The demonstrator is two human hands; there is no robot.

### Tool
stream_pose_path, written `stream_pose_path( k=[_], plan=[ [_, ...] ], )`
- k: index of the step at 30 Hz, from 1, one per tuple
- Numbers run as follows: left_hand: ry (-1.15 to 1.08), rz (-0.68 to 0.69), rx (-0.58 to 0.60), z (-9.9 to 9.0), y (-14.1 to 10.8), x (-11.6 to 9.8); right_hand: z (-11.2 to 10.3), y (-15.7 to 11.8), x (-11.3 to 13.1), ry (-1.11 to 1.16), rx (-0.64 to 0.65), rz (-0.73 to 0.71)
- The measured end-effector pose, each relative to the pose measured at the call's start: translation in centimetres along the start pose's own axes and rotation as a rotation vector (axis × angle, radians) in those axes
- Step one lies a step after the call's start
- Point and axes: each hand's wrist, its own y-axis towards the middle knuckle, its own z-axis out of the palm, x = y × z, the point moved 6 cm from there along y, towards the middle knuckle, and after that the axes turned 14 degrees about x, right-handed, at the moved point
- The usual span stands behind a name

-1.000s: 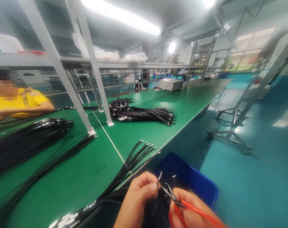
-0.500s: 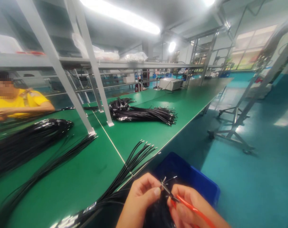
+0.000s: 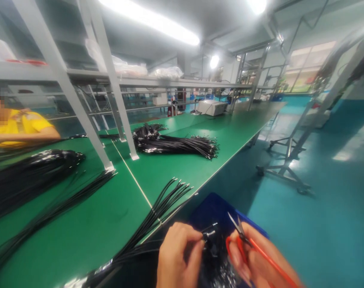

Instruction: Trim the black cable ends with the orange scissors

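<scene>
My left hand (image 3: 180,252) is closed, pinching the end of a black cable (image 3: 211,233) whose pale tip pokes out past the fingertips. In my right hand (image 3: 260,256) is a pair of scissors (image 3: 240,232) with orange-red handles, its blades slightly apart and pointing up and left. The blades are clear of the cable end. Below both hands sits a blue bin (image 3: 210,204), with dark and shiny pieces inside that I cannot make out. A bundle of black cables (image 3: 167,204) with metal tips lies over the table edge beside my left hand.
More black cable bundles lie on the green table (image 3: 122,216): a coiled pile (image 3: 35,176) at left and a thick bunch (image 3: 182,146) further back. Shelf posts (image 3: 122,100) rise from the tabletop. A person in a yellow shirt (image 3: 26,124) sits across. A wheeled rack (image 3: 287,168) stands right.
The scissors have moved right, away from my left hand, and their blades have parted. The view has shifted slightly to the right.
</scene>
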Motion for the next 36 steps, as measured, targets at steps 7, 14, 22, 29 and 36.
stream_pose_path(
  k=[7, 14, 22, 29, 36],
  plan=[
    [0.521, -0.072, 0.362, 3.3, 0.8, 1.7, -1.1, 0.2, -0.6, 0.101, -0.106, 0.001],
    [0.831, -0.354, 0.75, 4.4, -1.9, 4.9, -3.0, 0.1, -2.6, 0.189, -0.136, 0.002],
    [0.949, -0.448, 0.372, -2.0, 2.4, 5.3, 0.1, 1.1, 0.5, 0.177, 0.015, -0.096],
    [0.776, -0.508, 0.305, -2.7, 3.7, 6.1, -1.4, 0.9, 1.2, 0.078, -0.194, -0.181],
    [0.436, -0.339, 0.157, -3.3, 4.0, 1.9, -1.4, 4.3, -3.8, -0.391, -0.317, -0.083]
  ],
)
